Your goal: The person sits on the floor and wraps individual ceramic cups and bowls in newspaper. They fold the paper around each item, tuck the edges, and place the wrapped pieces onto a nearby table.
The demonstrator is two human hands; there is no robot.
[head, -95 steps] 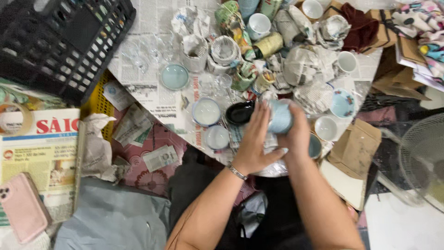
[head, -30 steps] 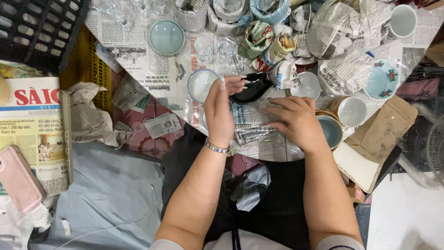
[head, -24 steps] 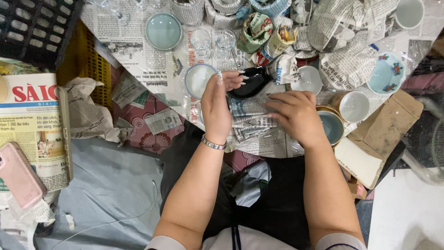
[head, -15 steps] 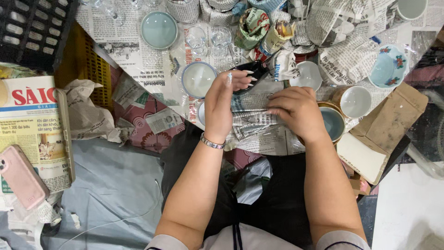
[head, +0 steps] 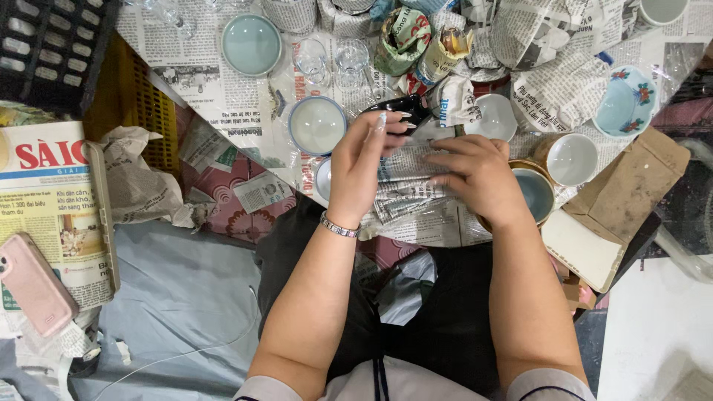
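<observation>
- Head view shows a newspaper-wrapped bundle (head: pixel 405 186) lying on the person's lap edge, just in front of the body, on a loose sheet of newspaper (head: pixel 438 223); what is inside the bundle is hidden by the paper.
- The right hand (head: pixel 479 178) lies flat on top of the bundle with fingers spread and pointing to the left, so it seems to press the paper down and keep the wrap from opening.
- The left hand (head: pixel 360 167) stands at the left end of the bundle, palm turned inward, fingers raised and a little apart; it touches the paper edge but I cannot tell if it pinches it.
- Just beyond the fingertips lies a small black object (head: pixel 401 108), its kind is not clear.
- A pale blue bowl (head: pixel 317 125) sits near the left hand, unwrapped, and a white cup (head: pixel 570 158) and a bowl with brown rim (head: pixel 535 194) stand beside the right hand, within easy reach.
- Farther away many wrapped pieces (head: pixel 564 89) are gathered together, apart from the bare dishes.
- A pink phone (head: pixel 33 286) rests on a folded paper at the far left, out of the working area.
</observation>
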